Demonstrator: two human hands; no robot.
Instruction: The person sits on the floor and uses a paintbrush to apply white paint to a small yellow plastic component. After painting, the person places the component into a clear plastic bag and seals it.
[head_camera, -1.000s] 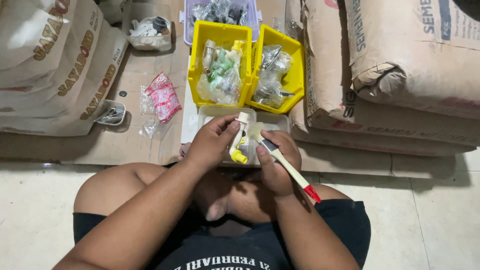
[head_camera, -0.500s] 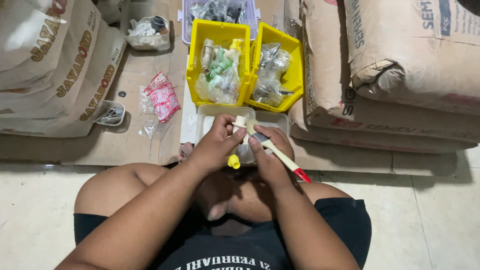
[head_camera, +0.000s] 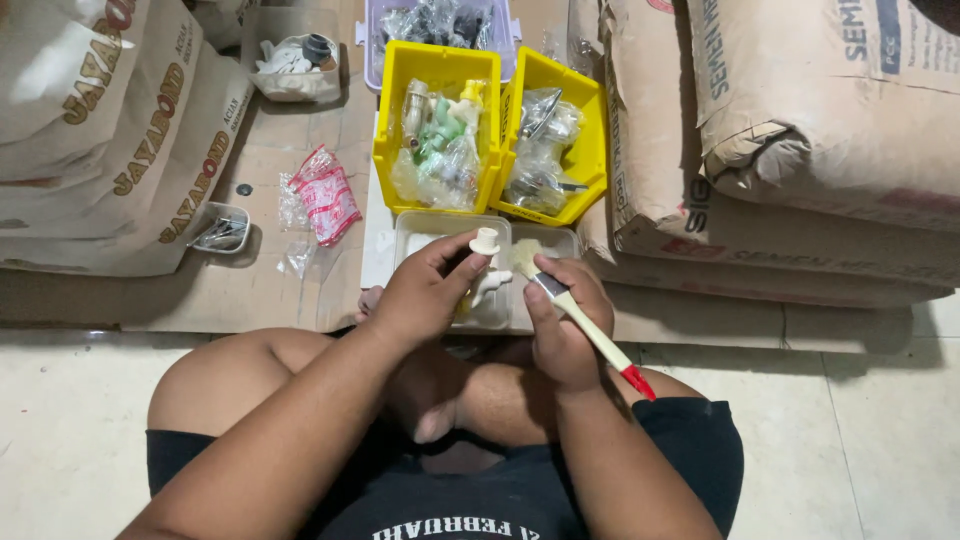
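Observation:
My left hand (head_camera: 425, 292) grips a small white plastic tap (head_camera: 487, 262) with a round cap on top, held over a clear plastic tray (head_camera: 430, 228). My right hand (head_camera: 562, 322) holds a paintbrush (head_camera: 585, 325) with a pale wooden handle and a red tip; its bristles touch the tap. Both hands are close together above my lap, just in front of two yellow bins.
The left yellow bin (head_camera: 386, 140) holds bagged green and white fittings, the right yellow bin (head_camera: 590, 120) bagged metal parts. Stacked cement sacks (head_camera: 800, 130) rise on the right, more sacks (head_camera: 110, 140) on the left. A red-printed packet (head_camera: 325, 195) and a small dish (head_camera: 222, 230) lie on cardboard.
The tap has been turned in my left hand, so its yellow part no longer shows. The brush has swung closer, its bristles now against the tap.

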